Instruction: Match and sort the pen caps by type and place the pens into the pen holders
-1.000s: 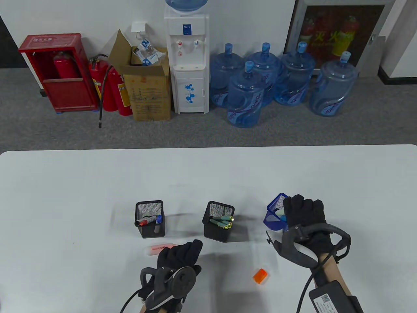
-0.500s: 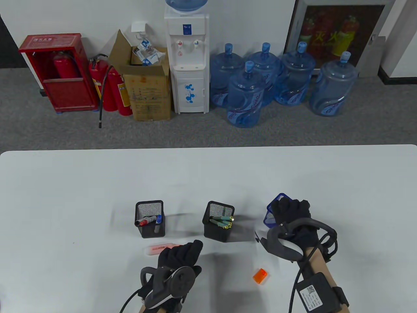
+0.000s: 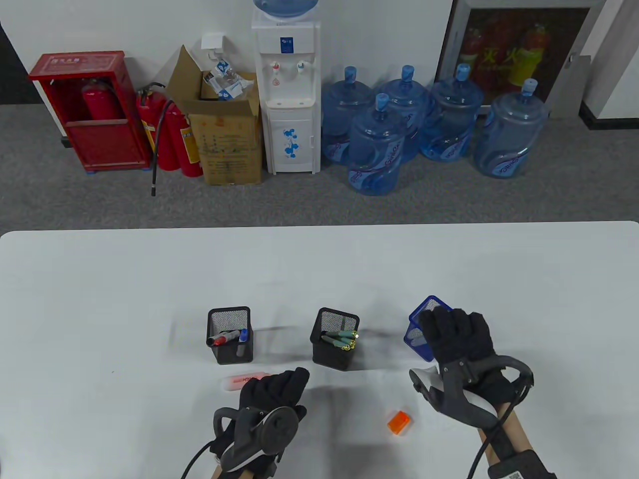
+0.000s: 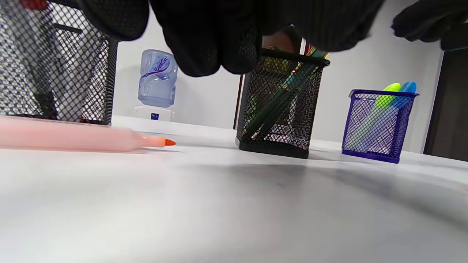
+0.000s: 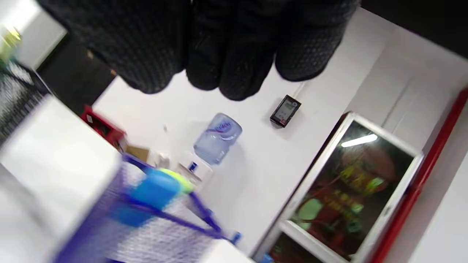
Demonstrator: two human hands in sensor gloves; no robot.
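Observation:
An uncapped pink highlighter (image 3: 238, 383) lies on the table, its orange tip (image 4: 169, 142) bare. My left hand (image 3: 279, 386) rests over its right end, fingers (image 4: 204, 44) hanging loosely above it and holding nothing. An orange cap (image 3: 399, 422) lies between my hands. My right hand (image 3: 452, 329) hovers over the blue mesh holder (image 3: 418, 327), fingers (image 5: 226, 47) empty. That holder (image 4: 378, 126) contains a yellow-green highlighter (image 4: 391, 88) and a blue one (image 4: 407, 87).
A black mesh holder (image 3: 229, 335) with red and blue markers stands left. Another black holder (image 3: 335, 340) with green pens stands in the middle. Beyond the table's far edge are water bottles, a dispenser and fire extinguishers.
My right hand shifted left over the blue holder with fingers curled, then back right with fingers straighter. The left hand, highlighter and orange cap stayed put.

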